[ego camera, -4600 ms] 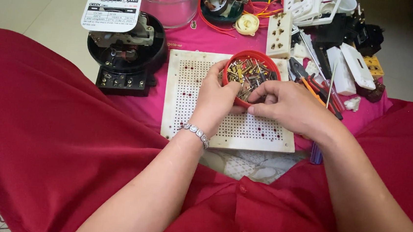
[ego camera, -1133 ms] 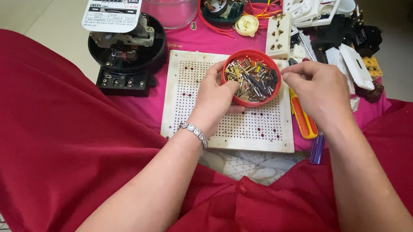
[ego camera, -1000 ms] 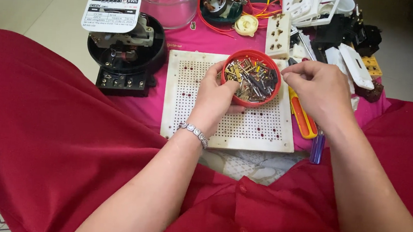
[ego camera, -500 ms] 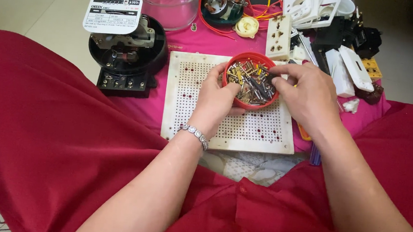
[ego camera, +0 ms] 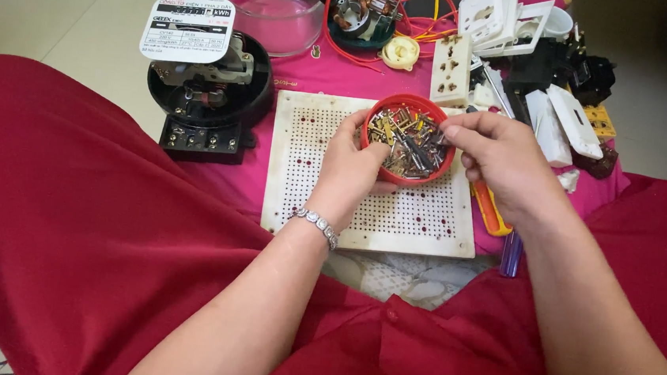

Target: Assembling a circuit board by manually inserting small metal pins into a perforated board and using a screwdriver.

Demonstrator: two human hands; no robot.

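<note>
Pink cloth covers the low work surface, with pale floor tiles beyond it. On the cloth lies a white perforated board, and on its upper right part stands a red bowl filled with small metal screws and parts. We note the left hand cupped against the bowl's near left side, fingers curled around the rim and gripping it. The right hand hovers at the bowl's right edge, thumb and forefinger pinched together over the contents; we cannot tell whether a part sits between them. An orange-handled screwdriver lies just beside the board, partly under that hand. Left of the board stands a black electric meter. Behind it we record a clear glass cover, and further right a white socket strip and white switch plates.
</note>
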